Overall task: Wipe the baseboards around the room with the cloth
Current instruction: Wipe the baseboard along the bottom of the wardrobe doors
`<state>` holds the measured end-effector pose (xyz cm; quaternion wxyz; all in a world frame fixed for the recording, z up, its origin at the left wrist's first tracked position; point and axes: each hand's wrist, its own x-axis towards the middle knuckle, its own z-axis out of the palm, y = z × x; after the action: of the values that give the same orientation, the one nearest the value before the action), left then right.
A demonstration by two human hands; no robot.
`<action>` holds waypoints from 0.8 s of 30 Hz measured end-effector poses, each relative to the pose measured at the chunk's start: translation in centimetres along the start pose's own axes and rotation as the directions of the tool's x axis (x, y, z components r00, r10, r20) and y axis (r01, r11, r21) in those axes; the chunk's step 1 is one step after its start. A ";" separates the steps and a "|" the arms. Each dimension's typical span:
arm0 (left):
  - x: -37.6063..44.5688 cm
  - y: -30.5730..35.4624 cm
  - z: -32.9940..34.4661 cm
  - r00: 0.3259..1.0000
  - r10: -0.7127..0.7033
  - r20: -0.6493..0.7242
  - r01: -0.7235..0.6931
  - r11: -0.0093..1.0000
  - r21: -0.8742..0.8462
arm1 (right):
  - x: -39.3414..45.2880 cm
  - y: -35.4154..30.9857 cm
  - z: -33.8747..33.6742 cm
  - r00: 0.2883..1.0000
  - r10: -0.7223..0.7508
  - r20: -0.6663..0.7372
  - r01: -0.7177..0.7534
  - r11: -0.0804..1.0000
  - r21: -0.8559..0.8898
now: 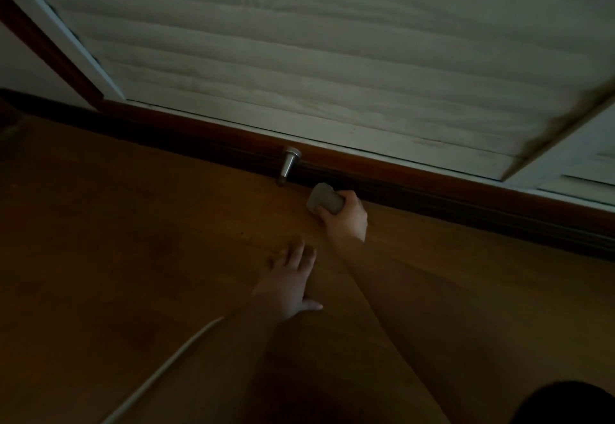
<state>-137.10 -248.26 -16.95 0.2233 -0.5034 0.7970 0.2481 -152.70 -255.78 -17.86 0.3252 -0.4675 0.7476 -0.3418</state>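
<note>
Against the dark, ridged wooden baseboard [432, 204], the right hand [346, 215] curls its fingers round a wadded grey cloth [324, 198]; just left stands a tapered metal doorstop [289, 164]; the left hand [289, 285] lies flat, fingers spread, on the smooth wooden floor [116, 240].

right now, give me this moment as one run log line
right hand grips cloth | cloth at baseboard, beside doorstop | left hand flat on floor
</note>
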 end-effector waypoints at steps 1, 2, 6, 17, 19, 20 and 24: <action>0.2 0.1 0.1 1.000 0.014 -0.009 -0.013 1.000 0.009 | 0.2 0.0 0.0 1.000 0.010 -0.011 -0.010 1.000 0.003; 0.4 0.3 0.2 1.000 0.026 -0.011 -0.026 0.999 0.020 | 0.4 0.1 -0.2 1.000 0.019 -0.023 -0.019 1.000 -0.001; 0.6 0.5 1.0 0.999 0.036 -0.028 -0.034 0.998 0.059 | 0.6 1.3 -2.3 0.998 0.003 -0.069 -0.006 0.999 -0.050; 2.4 2.0 0.7 0.983 0.145 -0.115 -0.126 0.979 0.160 | -0.6 8.9 -13.4 0.981 -0.065 -0.185 0.029 0.981 -0.190; 3.1 3.4 0.7 0.984 0.130 -0.123 -0.111 0.983 0.148 | -1.1 10.3 -15.4 0.970 -0.008 -0.242 -0.032 0.986 -0.164; 3.5 4.2 0.7 0.985 0.117 -0.125 -0.100 0.986 0.137 | -1.4 11.0 -16.5 0.962 0.022 -0.274 -0.064 0.987 -0.147; 5.0 7.2 0.3 0.994 0.064 -0.092 -0.055 0.993 0.101 | -2.1 13.6 -21.5 0.924 0.115 -0.364 -0.180 0.972 -0.150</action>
<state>-145.66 -248.88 -18.96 0.2018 -0.4791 0.8326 0.1909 -175.79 -244.91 -16.64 0.1671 -0.3684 0.8546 -0.3255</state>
